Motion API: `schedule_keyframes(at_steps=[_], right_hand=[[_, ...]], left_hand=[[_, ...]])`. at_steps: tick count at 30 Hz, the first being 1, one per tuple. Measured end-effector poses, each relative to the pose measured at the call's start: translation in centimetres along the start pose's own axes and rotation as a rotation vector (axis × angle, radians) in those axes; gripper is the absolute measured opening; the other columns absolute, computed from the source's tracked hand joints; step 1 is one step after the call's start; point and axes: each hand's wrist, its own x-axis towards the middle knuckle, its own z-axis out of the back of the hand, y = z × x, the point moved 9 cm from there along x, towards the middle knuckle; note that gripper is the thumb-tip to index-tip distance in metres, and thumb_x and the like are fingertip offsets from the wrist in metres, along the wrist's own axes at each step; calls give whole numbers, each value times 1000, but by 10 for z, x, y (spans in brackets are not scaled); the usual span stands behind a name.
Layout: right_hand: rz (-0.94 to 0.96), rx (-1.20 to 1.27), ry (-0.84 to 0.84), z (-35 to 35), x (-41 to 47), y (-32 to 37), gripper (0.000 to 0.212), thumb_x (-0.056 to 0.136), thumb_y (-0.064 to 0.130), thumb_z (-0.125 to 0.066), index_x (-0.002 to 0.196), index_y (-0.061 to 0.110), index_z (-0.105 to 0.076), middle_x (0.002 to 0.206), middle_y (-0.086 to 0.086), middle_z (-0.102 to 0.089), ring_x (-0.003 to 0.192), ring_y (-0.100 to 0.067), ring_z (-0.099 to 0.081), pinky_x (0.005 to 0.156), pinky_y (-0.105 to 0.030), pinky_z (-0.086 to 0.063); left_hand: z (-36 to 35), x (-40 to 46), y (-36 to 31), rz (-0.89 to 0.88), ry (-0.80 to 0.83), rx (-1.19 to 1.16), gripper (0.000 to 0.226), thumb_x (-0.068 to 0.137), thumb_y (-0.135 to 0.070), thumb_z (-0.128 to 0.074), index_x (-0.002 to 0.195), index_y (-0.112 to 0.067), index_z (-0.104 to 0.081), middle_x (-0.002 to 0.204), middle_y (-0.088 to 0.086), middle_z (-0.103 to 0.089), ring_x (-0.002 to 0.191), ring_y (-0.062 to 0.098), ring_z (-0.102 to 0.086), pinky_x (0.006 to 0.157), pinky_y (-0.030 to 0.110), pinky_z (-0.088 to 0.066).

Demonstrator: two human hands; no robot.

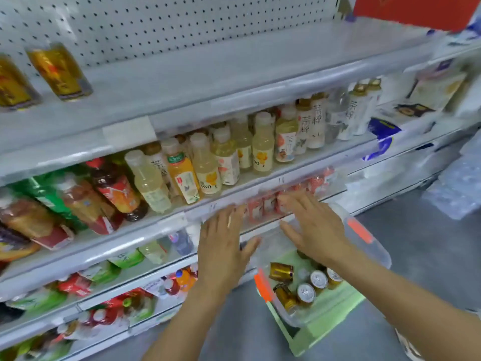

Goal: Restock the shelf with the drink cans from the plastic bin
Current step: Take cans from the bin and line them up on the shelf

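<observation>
Shop aisle, white shelf (208,82) mostly bare, two gold cans (58,71) standing far left. Left hand (221,246) and right hand (312,230) spread flat, empty, above clear plastic bin (374,246) holding remaining drink cans (305,293).

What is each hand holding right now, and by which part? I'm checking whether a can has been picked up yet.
Nothing. The left hand and right hand are both open and empty, fingers spread, above the plastic bin; the gold cans remain inside it.

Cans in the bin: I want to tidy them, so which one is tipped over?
The gold can at the bin's far left lies on its side; the others stand upright, silver tops showing.
</observation>
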Motion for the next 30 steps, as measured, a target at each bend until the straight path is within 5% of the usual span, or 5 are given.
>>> schedule_keyframes(at_steps=[5,12,23,26,30], right_hand=[[-230,33,212,-59,-58,-114,46,86,39,-50,126,18,-57,124,-3,-61,105,-30,-60,73,-39,-51],[-375,32,553,-173,-112,-190,51,90,31,-55,139,22,-43,131,-4,-51,117,-29,-49,84,-37,-44],[-171,-170,967,-354,-137,-232,60,88,15,-60,142,13,-33,137,-7,-44,128,-25,-39,90,-38,-45],[6,-337,1004,-372,-141,-230,75,83,18,-67,146,7,-27,138,-8,-46,127,-27,-37,103,-36,-31],[89,-411,988,-384,-139,-231,75,81,25,-69,143,7,-31,136,-6,-48,122,-26,-40,99,-35,-31]], left_hand=[[-110,-5,-37,91,226,-101,69,87,-62,-38,144,-23,-41,142,0,-47,129,22,-44,104,38,-39],[-255,-3,-27,118,551,-129,59,92,-38,-58,145,-22,-38,144,0,-45,131,21,-41,101,32,-37],[-447,-6,13,120,975,89,68,86,-12,-61,147,-19,-34,142,6,-42,129,25,-43,105,36,-37],[-478,-10,16,15,1036,221,67,82,-11,-63,143,-20,-38,138,5,-46,126,26,-45,105,38,-36],[-502,-15,24,-40,1087,318,70,78,-16,-69,140,-21,-37,135,4,-48,126,26,-45,107,41,-33]])
